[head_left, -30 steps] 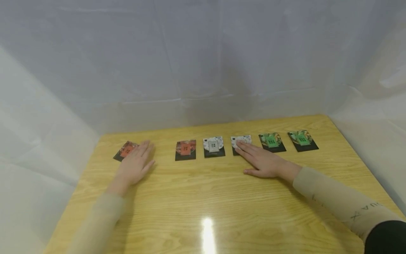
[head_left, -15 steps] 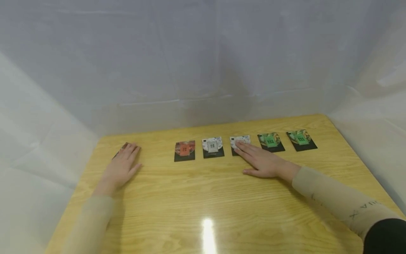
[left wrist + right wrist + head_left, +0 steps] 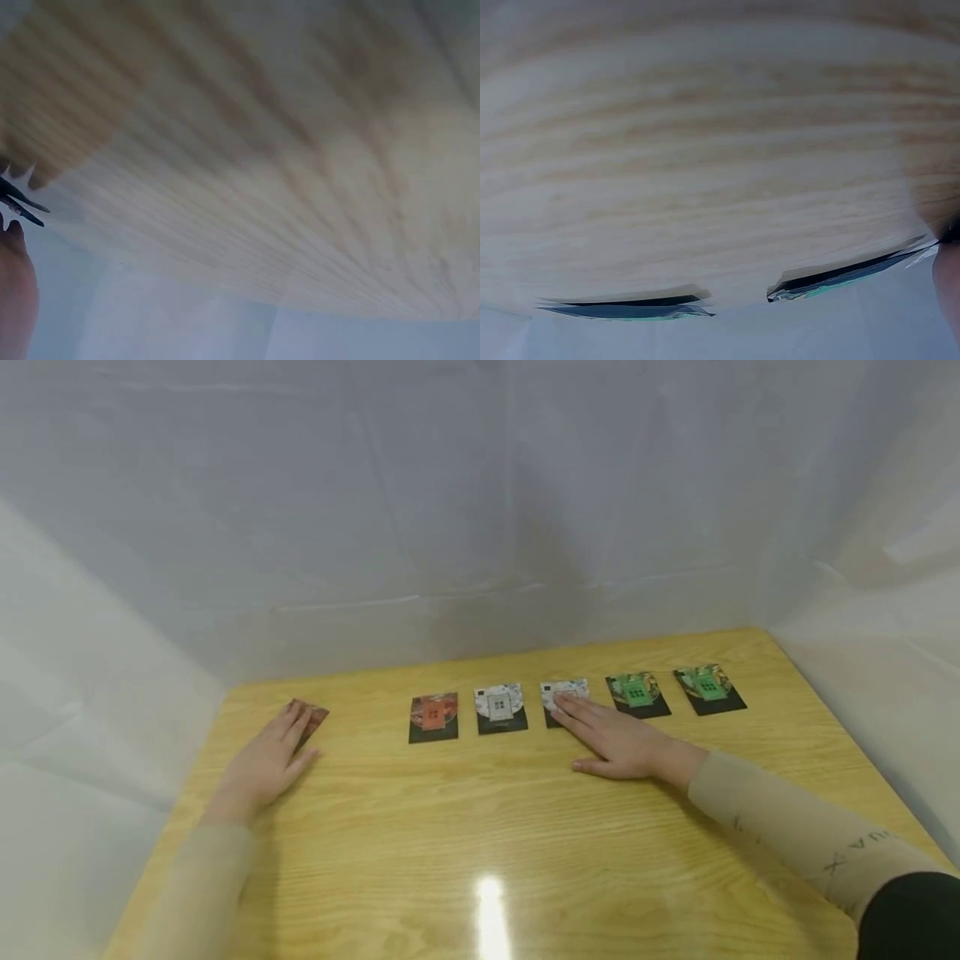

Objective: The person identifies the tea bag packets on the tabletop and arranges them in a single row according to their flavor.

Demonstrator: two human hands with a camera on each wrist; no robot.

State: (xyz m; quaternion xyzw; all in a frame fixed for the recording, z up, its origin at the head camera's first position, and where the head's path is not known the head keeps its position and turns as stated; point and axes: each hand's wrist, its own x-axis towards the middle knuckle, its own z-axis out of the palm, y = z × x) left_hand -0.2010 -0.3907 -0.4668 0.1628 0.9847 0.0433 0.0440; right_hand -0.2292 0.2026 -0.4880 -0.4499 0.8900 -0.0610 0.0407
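Observation:
Several flat, square packets with black lower parts lie in a row along the table's far side. My left hand (image 3: 262, 764) lies with straight fingers over the red packet (image 3: 318, 718) at the far left, which sits askew and shows beside the fingers. In the left wrist view a thin dark edge of that packet (image 3: 22, 210) appears by the hand (image 3: 15, 292). Flat fingers of my right hand (image 3: 618, 739) rest on a white packet (image 3: 553, 693), hiding part of it. Neither hand is curled around anything.
Between the hands lie another red packet (image 3: 433, 718) and a white packet (image 3: 500, 708). Two green packets (image 3: 637, 695) lie right of the right hand; their edges show in the right wrist view. White sheeting (image 3: 480, 510) rises behind the wooden table (image 3: 420, 835).
My left hand has slid left and slightly nearer. The red packet beneath it showed left of the fingers earlier; now its right part shows. My right hand stays on the white packet.

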